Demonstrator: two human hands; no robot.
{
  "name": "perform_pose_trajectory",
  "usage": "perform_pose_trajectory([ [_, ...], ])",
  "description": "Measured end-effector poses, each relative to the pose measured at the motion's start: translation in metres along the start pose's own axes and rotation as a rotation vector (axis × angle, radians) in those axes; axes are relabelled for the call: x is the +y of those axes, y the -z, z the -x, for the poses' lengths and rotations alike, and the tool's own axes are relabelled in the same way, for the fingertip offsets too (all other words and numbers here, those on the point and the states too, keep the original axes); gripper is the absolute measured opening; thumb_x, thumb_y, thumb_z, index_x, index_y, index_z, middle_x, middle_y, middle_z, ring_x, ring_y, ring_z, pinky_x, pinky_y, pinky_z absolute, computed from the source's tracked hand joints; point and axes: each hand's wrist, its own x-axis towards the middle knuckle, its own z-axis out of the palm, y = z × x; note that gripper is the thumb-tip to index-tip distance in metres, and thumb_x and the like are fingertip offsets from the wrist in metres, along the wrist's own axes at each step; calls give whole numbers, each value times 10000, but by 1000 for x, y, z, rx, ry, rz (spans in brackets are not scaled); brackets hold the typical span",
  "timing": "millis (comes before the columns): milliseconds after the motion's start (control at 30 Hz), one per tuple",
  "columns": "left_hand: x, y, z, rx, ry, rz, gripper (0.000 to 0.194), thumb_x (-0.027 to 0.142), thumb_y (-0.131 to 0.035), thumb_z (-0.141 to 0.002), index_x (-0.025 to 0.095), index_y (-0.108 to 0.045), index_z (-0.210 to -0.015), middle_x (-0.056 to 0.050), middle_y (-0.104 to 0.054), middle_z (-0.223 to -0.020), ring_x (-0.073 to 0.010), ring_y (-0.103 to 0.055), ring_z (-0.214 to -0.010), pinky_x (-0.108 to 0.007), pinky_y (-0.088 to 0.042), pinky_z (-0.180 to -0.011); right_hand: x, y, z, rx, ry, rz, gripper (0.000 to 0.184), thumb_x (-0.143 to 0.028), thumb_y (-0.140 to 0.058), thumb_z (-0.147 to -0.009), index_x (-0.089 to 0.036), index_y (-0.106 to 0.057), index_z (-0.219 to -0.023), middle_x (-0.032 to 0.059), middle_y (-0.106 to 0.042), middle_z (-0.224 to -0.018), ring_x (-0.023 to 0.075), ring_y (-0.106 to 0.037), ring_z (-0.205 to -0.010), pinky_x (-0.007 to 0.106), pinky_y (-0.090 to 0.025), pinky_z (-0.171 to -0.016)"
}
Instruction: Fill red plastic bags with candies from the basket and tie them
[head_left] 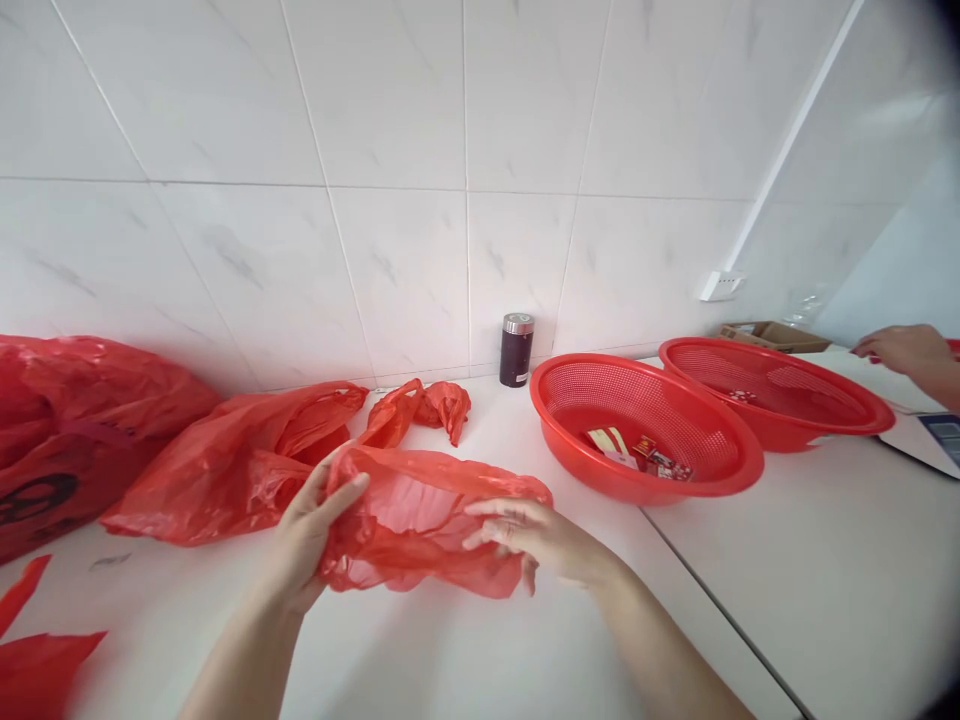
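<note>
A thin red plastic bag [420, 510] is spread between my two hands above the white table, its mouth gaping towards me. My left hand [311, 530] grips the bag's left edge, thumb in front and fingers behind. On the right side, my right hand [540, 540] has its fingers over the rim and its thumb low on the outside, pinching the film. Behind my left hand lies a crumpled red bag [225, 460], with a smaller twisted piece of red plastic [442, 405] beyond it.
Two red plastic baskets [720, 485] [862, 395] stand at right, small packets [645, 450] in the nearer one. A dark flask [516, 350] stands by the tiled wall. A full red bag [75, 440] sits at left. Another person's hand [911, 350] is at far right, near a scale [930, 435].
</note>
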Motion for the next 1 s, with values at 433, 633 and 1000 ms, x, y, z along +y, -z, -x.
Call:
perform_pose_trajectory([
  [433, -25, 0, -3, -256, 61, -880, 501, 299, -551, -814, 294, -442, -1303, -57, -672, -1020, -243, -671, -831, -352, -538, -722, -18, 14, 7, -9, -283, 1203, 748, -105, -681, -610, -290, -538, -1321, 119, -623, -1187, 355, -580, -1082, 456, -483, -828],
  [633, -37, -22, 12, 94, -642, -1235, 398, 318, -534, -814, 320, -546, -1212, -65, -476, -1349, -312, -480, -1216, -464, -423, -971, -17, 12, 18, 2, -354, 1274, 908, -115, -634, -597, -328, -362, -1436, 100, -676, -1005, 314, -662, -854, 336, -500, -581],
  [1000, -81, -29, 2, 77, -436, -1859, 452, 83, -546, -765, 320, -688, -1122, -70, -293, -1534, -446, -140, -1405, -681, -257, -1001, -16, 7, 19, 42, -392, 1208, 839, -120, -698, -560, -235, -479, -1362, 127, -679, -1036, 336, -648, -936, 391, -522, -704],
])
